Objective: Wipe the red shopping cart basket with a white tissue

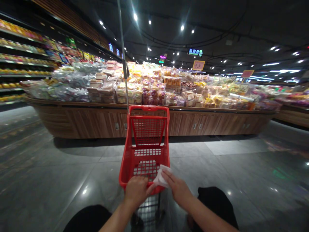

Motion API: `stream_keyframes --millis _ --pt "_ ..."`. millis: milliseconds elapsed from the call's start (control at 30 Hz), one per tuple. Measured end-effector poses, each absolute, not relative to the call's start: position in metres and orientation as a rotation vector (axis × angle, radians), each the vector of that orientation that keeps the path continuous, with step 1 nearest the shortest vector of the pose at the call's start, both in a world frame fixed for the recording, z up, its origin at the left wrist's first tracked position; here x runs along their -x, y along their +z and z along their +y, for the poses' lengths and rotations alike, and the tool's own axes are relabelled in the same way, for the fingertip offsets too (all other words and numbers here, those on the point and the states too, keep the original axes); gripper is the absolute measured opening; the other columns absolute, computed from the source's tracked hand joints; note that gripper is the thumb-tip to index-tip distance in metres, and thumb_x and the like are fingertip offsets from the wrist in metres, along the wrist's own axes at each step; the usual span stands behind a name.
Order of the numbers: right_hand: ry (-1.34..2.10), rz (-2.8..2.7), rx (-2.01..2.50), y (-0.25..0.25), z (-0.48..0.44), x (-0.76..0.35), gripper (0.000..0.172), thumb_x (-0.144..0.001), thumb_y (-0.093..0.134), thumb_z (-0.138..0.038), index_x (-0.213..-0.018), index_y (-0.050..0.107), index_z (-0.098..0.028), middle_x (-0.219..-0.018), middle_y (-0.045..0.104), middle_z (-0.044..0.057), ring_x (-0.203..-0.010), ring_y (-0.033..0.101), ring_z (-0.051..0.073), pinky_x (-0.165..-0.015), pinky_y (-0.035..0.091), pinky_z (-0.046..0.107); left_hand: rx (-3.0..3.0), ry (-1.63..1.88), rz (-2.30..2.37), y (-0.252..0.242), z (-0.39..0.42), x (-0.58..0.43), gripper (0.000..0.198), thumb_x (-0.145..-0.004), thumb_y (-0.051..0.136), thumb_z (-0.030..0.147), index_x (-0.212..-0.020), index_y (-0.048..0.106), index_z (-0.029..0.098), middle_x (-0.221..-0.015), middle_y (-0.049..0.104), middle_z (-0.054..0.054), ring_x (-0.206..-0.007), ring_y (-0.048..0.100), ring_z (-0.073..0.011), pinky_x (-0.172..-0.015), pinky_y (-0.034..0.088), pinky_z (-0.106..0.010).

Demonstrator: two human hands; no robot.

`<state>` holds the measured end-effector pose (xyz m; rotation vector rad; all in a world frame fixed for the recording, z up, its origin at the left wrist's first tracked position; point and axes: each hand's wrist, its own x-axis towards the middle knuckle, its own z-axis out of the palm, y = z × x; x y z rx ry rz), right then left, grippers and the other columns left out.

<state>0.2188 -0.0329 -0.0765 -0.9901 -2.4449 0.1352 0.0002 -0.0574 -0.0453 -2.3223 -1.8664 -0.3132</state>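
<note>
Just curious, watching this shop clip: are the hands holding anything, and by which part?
The left hand grips the near rim of the red shopping basket. The right hand pinches a white paper by its near edge.

One red shopping basket [145,151], one white paper slip [161,176], two hands, left hand [137,190] and right hand [178,187], and two price signs [198,65] [247,73].

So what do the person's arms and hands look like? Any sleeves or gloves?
The left arm and right arm are bare to the picture's edge, no sleeves showing. The left hand and right hand wear no gloves; no watch, bracelet or ring shows.
</note>
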Motion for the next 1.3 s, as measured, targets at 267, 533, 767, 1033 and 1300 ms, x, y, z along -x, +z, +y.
stream_keyframes --millis 267,533,767,1033,1300 --pt "0.091 -2.339 1.08 -0.046 0.018 -0.212 0.068 -0.079 0.037 0.002 -0.14 0.031 -0.028 -0.146 0.033 0.0 -0.123 0.047 0.019 -0.098 0.045 0.034 2.309 -0.402 -1.791 -0.05 -0.064 0.009 0.054 -0.084 0.037 0.061 -0.071 0.066 0.018 -0.069 0.069 -0.008 -0.07 0.064 -0.0221 -0.069 0.043 -0.034" --pt "0.173 -2.502 0.935 -0.068 -0.043 -0.208 0.063 -0.078 0.041 0.0 -0.136 0.039 -0.024 -0.146 0.034 0.003 -0.123 0.046 0.018 -0.099 0.044 0.033 2.37 -0.454 -1.705 -0.049 -0.074 0.029 0.056 -0.083 0.038 0.063 -0.062 0.063 0.017 -0.062 0.066 -0.005 -0.06 0.061 -0.0177 -0.063 0.043 -0.03" --pt "0.062 -2.358 1.139 -0.049 0.002 -0.207 0.068 -0.078 0.034 0.003 -0.139 0.032 -0.026 -0.146 0.034 0.002 -0.126 0.043 0.02 -0.098 0.046 0.036 2.383 -0.349 -1.761 -0.048 -0.072 0.031 0.06 -0.081 0.036 0.067 -0.065 0.064 0.016 -0.067 0.067 -0.008 -0.067 0.062 -0.0236 -0.067 0.044 -0.037" --pt "0.083 -2.402 0.875 -0.087 -0.055 -0.2 0.049 -0.082 0.044 -0.008 -0.129 0.044 -0.022 -0.14 0.042 0.007 -0.12 0.049 0.02 -0.097 0.046 0.033 2.42 -0.404 -1.712 -0.047 -0.073 0.041 0.049 -0.08 0.045 0.06 -0.064 0.062 0.018 -0.064 0.066 -0.006 -0.065 0.063 -0.022 -0.067 0.044 -0.036" --pt "0.017 -2.272 1.084 -0.057 0.009 -0.205 0.045 -0.083 0.042 -0.005 -0.123 0.05 -0.024 -0.138 0.044 0.003 -0.123 0.046 0.02 -0.098 0.045 0.033 2.454 -0.423 -1.608 -0.047 -0.07 0.051 0.047 -0.079 0.049 0.06 -0.059 0.06 0.019 -0.061 0.064 -0.003 -0.062 0.06 -0.0189 -0.064 0.041 -0.033"
